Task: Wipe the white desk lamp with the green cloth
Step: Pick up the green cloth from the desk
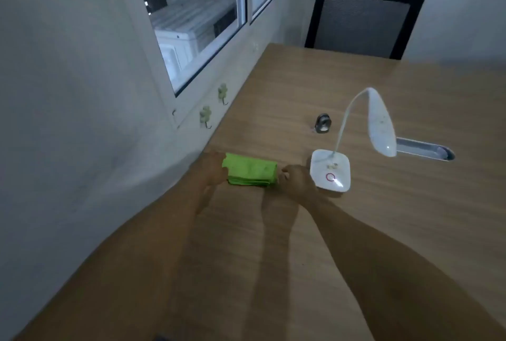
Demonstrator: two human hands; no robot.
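Both hands are reaching out over the wooden surface [315, 88] to a folded green cloth [250, 169] that is lying flat near the wall edge, just left of the lamp [356, 146]. The left hand [212, 168] is pressing against the cloth's left end, its fingers curled in at the fabric; whether that grip is actually clamped on the cloth or only touching it, I cannot tell, since the fingertips are blurred and partly hidden. The right hand [297, 180] is sitting at the cloth's right end, fingers bent toward the stacked folds, loosely closed and touching or nearly touching the edge; again the grip's hold cannot be told for sure. The right hand is also lying just beside the lamp's square white base, which is standing on the surface with a red ring marked on its top and a small unreadable mark above the ring. The lamp's thin neck is curving up from the base and its long white head is tilting down to the right, hanging over a grey slot [424, 149] cut into the surface. A small dark and silver object [323, 123] is standing behind the base, apart from it. A black chair [364, 22] is standing at the far end. No writing is showing clearly anywhere.
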